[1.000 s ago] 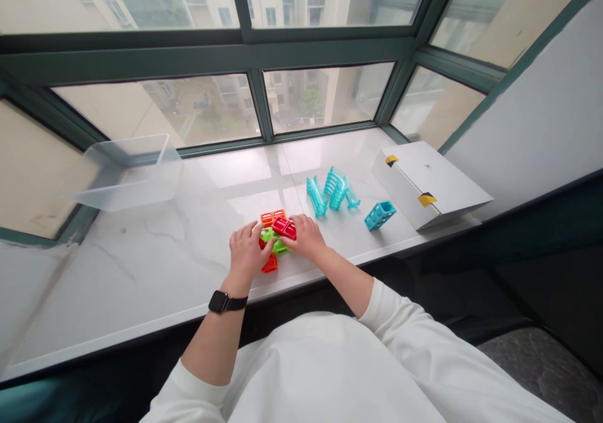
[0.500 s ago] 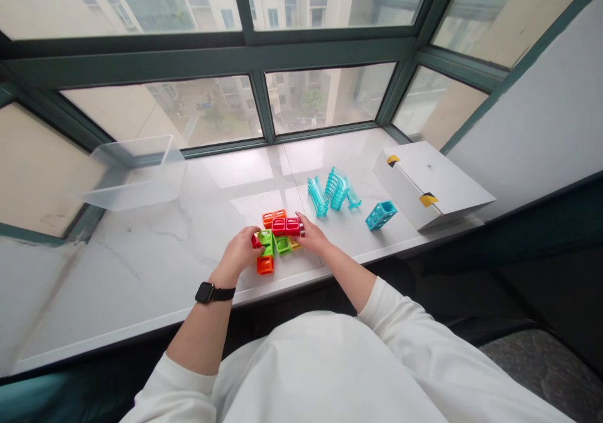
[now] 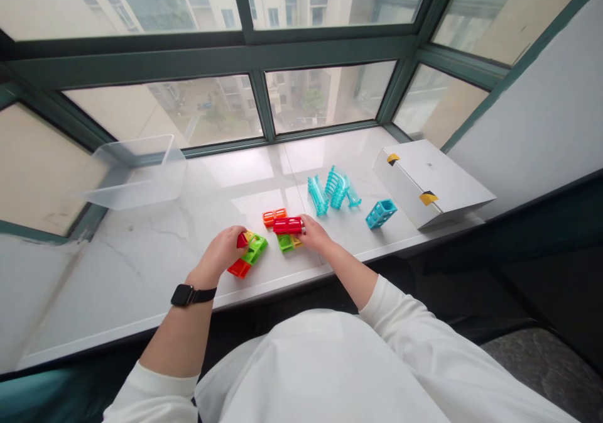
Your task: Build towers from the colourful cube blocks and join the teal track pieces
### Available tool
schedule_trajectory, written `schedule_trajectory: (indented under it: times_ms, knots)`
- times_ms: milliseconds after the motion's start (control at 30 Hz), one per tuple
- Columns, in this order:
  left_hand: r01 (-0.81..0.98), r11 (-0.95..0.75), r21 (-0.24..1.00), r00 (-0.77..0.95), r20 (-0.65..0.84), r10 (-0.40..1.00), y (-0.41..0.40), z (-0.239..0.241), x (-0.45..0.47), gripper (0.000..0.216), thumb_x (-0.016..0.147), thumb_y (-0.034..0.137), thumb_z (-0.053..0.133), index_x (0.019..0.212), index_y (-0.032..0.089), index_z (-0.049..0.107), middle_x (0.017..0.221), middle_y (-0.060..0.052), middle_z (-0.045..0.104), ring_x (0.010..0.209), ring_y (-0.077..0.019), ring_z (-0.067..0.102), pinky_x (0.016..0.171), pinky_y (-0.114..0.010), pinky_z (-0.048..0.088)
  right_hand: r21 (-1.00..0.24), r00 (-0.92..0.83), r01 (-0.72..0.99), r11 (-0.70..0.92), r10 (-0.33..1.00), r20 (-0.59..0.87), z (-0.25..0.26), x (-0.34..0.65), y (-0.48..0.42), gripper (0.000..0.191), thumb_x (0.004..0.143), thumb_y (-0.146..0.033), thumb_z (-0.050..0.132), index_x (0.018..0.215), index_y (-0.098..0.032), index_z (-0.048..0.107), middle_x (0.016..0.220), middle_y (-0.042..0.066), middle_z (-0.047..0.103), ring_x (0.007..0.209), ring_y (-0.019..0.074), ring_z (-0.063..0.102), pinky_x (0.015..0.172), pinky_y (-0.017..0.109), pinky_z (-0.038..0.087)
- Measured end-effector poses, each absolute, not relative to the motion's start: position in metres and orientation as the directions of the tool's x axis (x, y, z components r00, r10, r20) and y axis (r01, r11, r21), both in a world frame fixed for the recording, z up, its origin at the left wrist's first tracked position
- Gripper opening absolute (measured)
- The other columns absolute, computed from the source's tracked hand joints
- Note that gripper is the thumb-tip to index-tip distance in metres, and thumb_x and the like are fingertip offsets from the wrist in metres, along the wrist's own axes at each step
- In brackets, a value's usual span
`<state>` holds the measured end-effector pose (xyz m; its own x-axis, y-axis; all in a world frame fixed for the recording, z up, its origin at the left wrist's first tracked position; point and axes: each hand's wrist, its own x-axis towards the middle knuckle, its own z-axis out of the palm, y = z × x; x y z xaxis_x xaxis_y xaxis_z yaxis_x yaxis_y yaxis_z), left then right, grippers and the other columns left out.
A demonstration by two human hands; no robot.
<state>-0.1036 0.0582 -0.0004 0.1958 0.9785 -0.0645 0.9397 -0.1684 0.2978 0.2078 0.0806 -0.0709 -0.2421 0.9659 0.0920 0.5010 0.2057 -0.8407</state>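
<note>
My left hand [image 3: 222, 251] is closed round the left side of a cluster of joined building blocks [image 3: 254, 248], green, red and yellow with an orange-red one at the near end. Just to the right, my right hand [image 3: 315, 233] pinches the right end of a second group, with a long red block [image 3: 287, 225] on top and a green block [image 3: 285, 242] and a yellow one showing below. Behind that group lies an orange block [image 3: 274, 217]; I cannot tell if it is joined on. A gap separates the two clusters.
Translucent turquoise track pieces [image 3: 336, 187] lie behind my right hand, with a blue lattice block [image 3: 381, 214] to their right. A white box [image 3: 433, 181] stands at the right by the wall. A clear plastic bin [image 3: 136, 184] sits at the left. Windows line the back of the marble sill [image 3: 155, 247].
My left hand has moved left and slightly nearer, carrying its block cluster away from the red-topped group and turning it. My right hand has barely moved.
</note>
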Motion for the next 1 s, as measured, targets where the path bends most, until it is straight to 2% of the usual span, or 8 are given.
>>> schedule_trajectory:
  times_ms: [133, 233, 300, 367, 533, 633, 800, 1000]
  knots:
    - [0.890, -0.157, 0.428, 0.172, 0.005, 0.985, 0.042, 0.002, -0.081, 0.048, 0.093, 0.043, 0.068, 0.138, 0.026, 0.065, 0.129, -0.008, 0.077, 0.119, -0.0298, 0.072, 0.105, -0.043, 0.056, -0.856, -0.193, 0.472, 0.212, 0.972, 0.135, -0.071, 0.208, 0.077, 0.054, 0.081, -0.021, 0.080, 0.131, -0.022, 0.062, 0.138, 0.011, 0.061, 0.127, 0.0257, 0.063, 0.105, 0.042, 0.055]
    - [0.902, -0.303, 0.306, 0.309, 0.029, 0.951, 0.026, -0.012, -0.054, 0.049, 0.089, 0.041, 0.076, 0.135, 0.025, 0.069, 0.158, -0.013, 0.060, 0.152, -0.0397, 0.048, 0.127, -0.064, 0.032, -0.852, -0.171, 0.457, 0.256, 0.965, 0.198, -0.065, 0.207, 0.075, 0.041, 0.084, -0.024, 0.077, 0.123, -0.022, 0.065, 0.128, 0.009, 0.066, 0.121, 0.0249, 0.064, 0.104, 0.041, 0.053]
    - [0.931, -0.302, 0.207, 0.305, 0.015, 0.952, 0.018, -0.026, -0.041, 0.054, 0.085, 0.035, 0.080, 0.138, 0.024, 0.069, 0.171, -0.016, 0.043, 0.159, -0.0459, 0.035, 0.127, -0.075, 0.021, -0.830, -0.158, 0.481, 0.282, 0.959, 0.234, -0.059, 0.205, 0.076, 0.034, 0.086, -0.024, 0.077, 0.118, -0.022, 0.066, 0.120, 0.007, 0.069, 0.116, 0.0249, 0.065, 0.103, 0.041, 0.052]
    - [0.955, -0.259, 0.144, 0.262, 0.004, 0.965, 0.012, -0.038, -0.035, 0.066, 0.084, 0.030, 0.080, 0.148, 0.024, 0.063, 0.174, -0.018, 0.036, 0.160, -0.0492, 0.031, 0.125, -0.078, 0.021, -0.799, -0.167, 0.522, 0.299, 0.954, 0.248, -0.053, 0.202, 0.079, 0.033, 0.085, -0.023, 0.079, 0.116, -0.021, 0.066, 0.118, 0.007, 0.070, 0.114, 0.0255, 0.065, 0.102, 0.040, 0.051]
    - [0.960, -0.233, 0.155, 0.227, 0.059, 0.972, 0.004, -0.053, -0.035, 0.085, 0.086, 0.026, 0.076, 0.164, 0.023, 0.042, 0.174, -0.017, 0.037, 0.161, -0.0459, 0.029, 0.127, -0.071, 0.023, -0.698, -0.272, 0.627, 0.346, 0.937, 0.220, -0.044, 0.185, 0.086, 0.036, 0.085, -0.027, 0.082, 0.116, -0.020, 0.066, 0.117, 0.008, 0.072, 0.111, 0.0270, 0.065, 0.101, 0.040, 0.051]
    - [0.944, -0.231, 0.235, 0.209, 0.115, 0.971, -0.001, -0.053, -0.039, 0.093, 0.087, 0.039, 0.078, 0.166, 0.020, 0.035, 0.172, -0.020, 0.038, 0.161, -0.0413, 0.031, 0.131, -0.064, 0.021, -0.657, -0.280, 0.671, 0.345, 0.938, 0.206, -0.041, 0.174, 0.086, 0.036, 0.087, -0.031, 0.081, 0.118, -0.020, 0.066, 0.116, 0.009, 0.071, 0.110, 0.0274, 0.065, 0.100, 0.041, 0.051]
    - [0.946, -0.039, 0.321, -0.004, 0.131, 0.991, -0.003, -0.053, -0.053, 0.072, 0.105, 0.054, 0.050, 0.166, 0.019, 0.033, 0.172, -0.021, 0.039, 0.161, -0.0408, 0.031, 0.129, -0.070, 0.019, -0.570, -0.323, 0.738, 0.362, 0.931, 0.173, -0.038, 0.163, 0.083, 0.036, 0.086, -0.026, 0.079, 0.120, -0.020, 0.066, 0.122, 0.011, 0.068, 0.113, 0.0299, 0.062, 0.104, 0.045, 0.050]
    - [0.934, -0.059, 0.353, 0.025, 0.100, 0.995, 0.015, -0.049, -0.070, 0.074, 0.102, 0.053, 0.055, 0.165, 0.018, 0.037, 0.165, -0.020, 0.049, 0.151, -0.0380, 0.045, 0.124, -0.055, 0.036, -0.497, -0.450, 0.742, 0.451, 0.884, 0.130, -0.034, 0.153, 0.083, 0.038, 0.085, -0.029, 0.080, 0.120, -0.019, 0.069, 0.128, 0.014, 0.065, 0.119, 0.0313, 0.058, 0.107, 0.046, 0.049]
